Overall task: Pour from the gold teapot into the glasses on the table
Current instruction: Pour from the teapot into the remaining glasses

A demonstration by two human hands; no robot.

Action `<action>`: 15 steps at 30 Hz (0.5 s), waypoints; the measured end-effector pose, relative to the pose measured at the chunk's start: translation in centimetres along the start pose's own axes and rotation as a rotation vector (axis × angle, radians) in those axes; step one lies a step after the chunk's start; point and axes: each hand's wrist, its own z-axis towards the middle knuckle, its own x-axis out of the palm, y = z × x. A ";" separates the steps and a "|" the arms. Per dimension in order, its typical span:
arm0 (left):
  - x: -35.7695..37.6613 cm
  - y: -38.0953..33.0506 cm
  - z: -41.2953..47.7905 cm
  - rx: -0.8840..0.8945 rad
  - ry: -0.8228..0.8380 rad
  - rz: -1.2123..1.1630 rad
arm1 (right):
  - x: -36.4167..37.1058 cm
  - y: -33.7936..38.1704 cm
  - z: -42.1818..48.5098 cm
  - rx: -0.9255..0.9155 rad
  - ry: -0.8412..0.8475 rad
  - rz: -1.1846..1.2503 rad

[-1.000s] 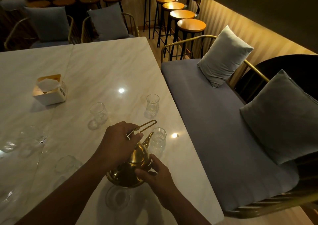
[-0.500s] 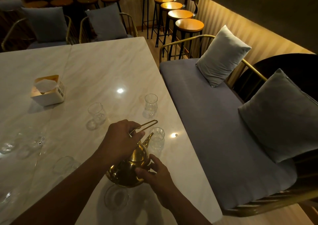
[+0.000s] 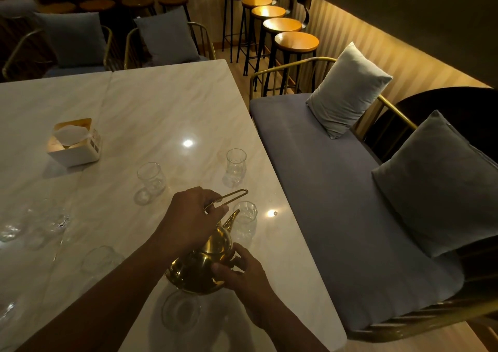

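The gold teapot [image 3: 200,264] hangs tilted above the marble table [image 3: 167,104], spout aimed at the rim of a clear glass [image 3: 245,218] near the table's right edge. My left hand [image 3: 188,219] grips the thin gold handle from above. My right hand [image 3: 239,271] curls its fingers against the pot's lower right side. Other clear glasses stand further off: one [image 3: 236,164] beyond the spout, one [image 3: 151,179] to its left, one [image 3: 181,308] under the pot near me. No stream is visible at the spout.
A white tissue box [image 3: 74,143] stands on the left of the table. Several dim glasses [image 3: 51,221] sit at the left. A grey bench [image 3: 336,195] with two cushions runs along the table's right edge. Bar stools [image 3: 296,42] and chairs stand beyond.
The pot and both hands hold nearly the same pose. The view has drifted slightly, nothing else moved.
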 end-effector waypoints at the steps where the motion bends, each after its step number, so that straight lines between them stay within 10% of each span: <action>1: 0.0 0.0 0.0 -0.003 0.002 -0.002 | 0.0 0.0 0.0 0.003 0.001 0.004; 15: 0.1 -0.1 0.2 -0.011 0.013 -0.019 | 0.2 -0.3 0.4 0.041 -0.016 -0.014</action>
